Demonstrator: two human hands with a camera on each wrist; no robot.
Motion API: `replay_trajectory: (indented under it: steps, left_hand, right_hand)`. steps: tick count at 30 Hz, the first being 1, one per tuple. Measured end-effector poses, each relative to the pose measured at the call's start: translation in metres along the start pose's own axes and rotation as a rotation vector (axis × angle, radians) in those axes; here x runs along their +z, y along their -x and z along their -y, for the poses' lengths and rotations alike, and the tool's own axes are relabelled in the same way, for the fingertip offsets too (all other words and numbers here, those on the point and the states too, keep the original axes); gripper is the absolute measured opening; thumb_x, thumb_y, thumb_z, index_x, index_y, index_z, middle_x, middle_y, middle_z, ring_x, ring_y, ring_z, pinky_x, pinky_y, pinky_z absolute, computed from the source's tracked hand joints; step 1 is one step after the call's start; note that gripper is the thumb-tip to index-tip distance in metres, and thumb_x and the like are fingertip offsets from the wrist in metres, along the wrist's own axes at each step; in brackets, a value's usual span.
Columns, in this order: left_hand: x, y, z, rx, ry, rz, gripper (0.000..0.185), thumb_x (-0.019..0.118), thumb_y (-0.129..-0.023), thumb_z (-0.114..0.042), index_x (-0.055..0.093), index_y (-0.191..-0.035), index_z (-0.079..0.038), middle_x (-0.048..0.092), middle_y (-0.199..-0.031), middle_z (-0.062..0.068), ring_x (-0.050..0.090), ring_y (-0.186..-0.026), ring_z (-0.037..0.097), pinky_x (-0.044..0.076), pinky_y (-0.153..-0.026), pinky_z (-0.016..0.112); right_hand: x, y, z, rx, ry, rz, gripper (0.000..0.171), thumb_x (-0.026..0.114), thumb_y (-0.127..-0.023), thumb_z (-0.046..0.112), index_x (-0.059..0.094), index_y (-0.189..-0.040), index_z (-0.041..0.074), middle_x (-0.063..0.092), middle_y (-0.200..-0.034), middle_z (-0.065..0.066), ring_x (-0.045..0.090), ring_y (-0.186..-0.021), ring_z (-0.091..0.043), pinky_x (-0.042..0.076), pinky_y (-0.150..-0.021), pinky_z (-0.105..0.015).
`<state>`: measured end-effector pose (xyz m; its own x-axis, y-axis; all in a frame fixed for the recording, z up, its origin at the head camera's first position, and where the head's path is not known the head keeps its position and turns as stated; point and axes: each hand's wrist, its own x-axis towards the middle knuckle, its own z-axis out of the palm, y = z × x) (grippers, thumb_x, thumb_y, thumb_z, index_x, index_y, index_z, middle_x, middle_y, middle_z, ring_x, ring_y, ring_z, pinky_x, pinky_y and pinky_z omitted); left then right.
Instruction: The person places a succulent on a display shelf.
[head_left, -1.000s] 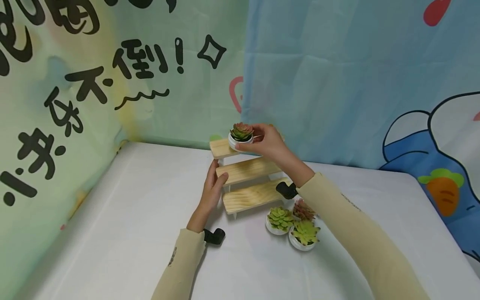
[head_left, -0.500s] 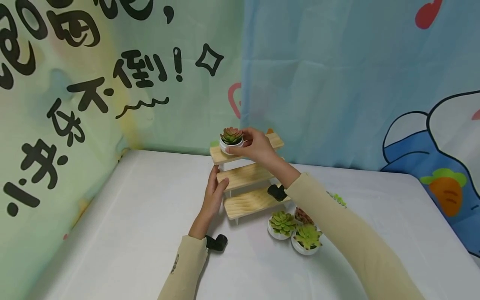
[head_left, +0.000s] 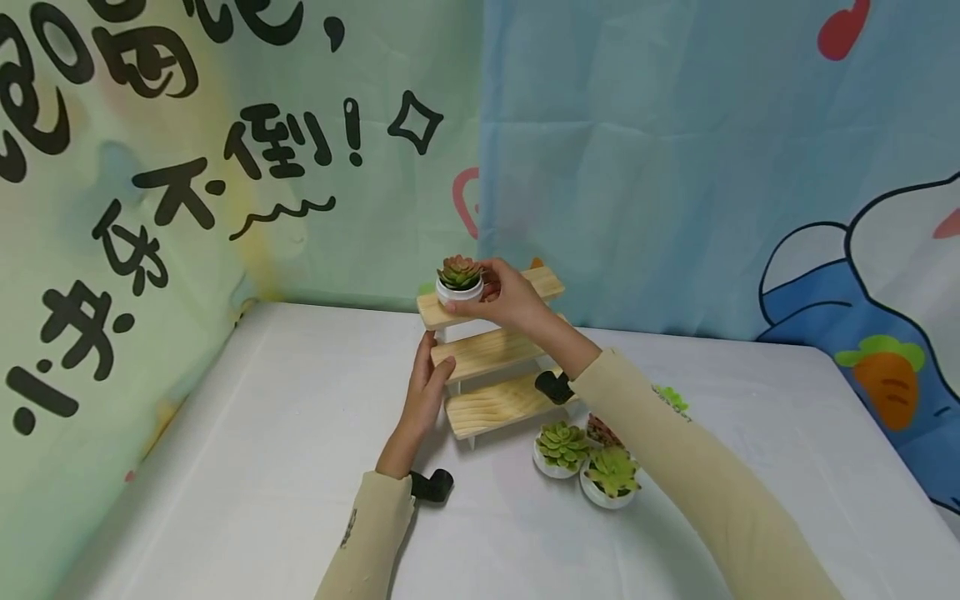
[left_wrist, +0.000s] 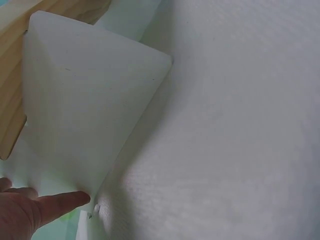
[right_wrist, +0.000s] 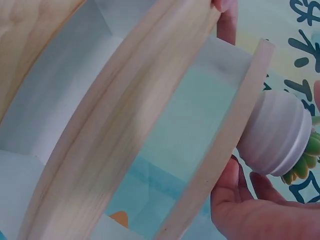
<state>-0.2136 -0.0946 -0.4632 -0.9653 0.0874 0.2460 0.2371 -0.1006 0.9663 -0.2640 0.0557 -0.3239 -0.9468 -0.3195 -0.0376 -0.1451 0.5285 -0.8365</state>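
Observation:
A white-potted succulent (head_left: 459, 283) with reddish-green leaves sits at the left end of the top shelf of a three-tier wooden display stand (head_left: 480, 354). My right hand (head_left: 508, 297) holds its pot from the right; in the right wrist view the white pot (right_wrist: 274, 132) stands against the top board, with fingers around its side. My left hand (head_left: 424, 390) steadies the stand's left end, thumb on the middle shelf's edge and fingers along the side. The left wrist view has a finger of that hand (left_wrist: 57, 205) touching the white side panel (left_wrist: 90, 80).
Beside the stand's front right corner are several more potted succulents, two of them green (head_left: 562, 446) (head_left: 611, 473) and a reddish one (head_left: 602, 431). Another bit of green plant (head_left: 672, 397) shows behind the right sleeve. Printed cloth (head_left: 675, 167) hangs behind the white table (head_left: 262, 500).
My right hand has moved the succulent left and down to the top shelf's left end, then stays nearly still. The left hand keeps its place at the stand. The head view has shifted slightly.

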Motion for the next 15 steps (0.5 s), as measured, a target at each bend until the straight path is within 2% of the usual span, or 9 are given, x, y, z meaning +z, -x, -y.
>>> replay_trajectory:
  steps: [5, 15]
  left_hand:
    - [0.000, 0.000, -0.001, -0.010, -0.008, -0.015, 0.066, 0.043, -0.100, -0.013, 0.010, -0.155, 0.002, 0.028, -0.141, 0.025, 0.038, -0.129, 0.033, 0.032, -0.108, 0.044]
    - [0.000, 0.000, 0.000, 0.016, 0.002, 0.000, 0.064, 0.041, -0.100, -0.012, 0.011, -0.155, 0.001, 0.034, -0.136, 0.025, 0.044, -0.123, 0.033, 0.038, -0.102, 0.039]
  right_hand:
    - [-0.003, 0.006, -0.001, -0.016, -0.051, 0.008, 0.082, 0.077, -0.084, 0.025, 0.032, -0.149, 0.002, 0.046, -0.137, -0.019, 0.047, -0.122, -0.032, 0.042, -0.101, -0.045]
    - [-0.013, 0.030, -0.009, -0.020, -0.102, 0.015, 0.075, 0.077, -0.084, 0.021, 0.038, -0.146, 0.006, 0.043, -0.142, -0.017, 0.045, -0.126, -0.035, 0.043, -0.099, -0.048]
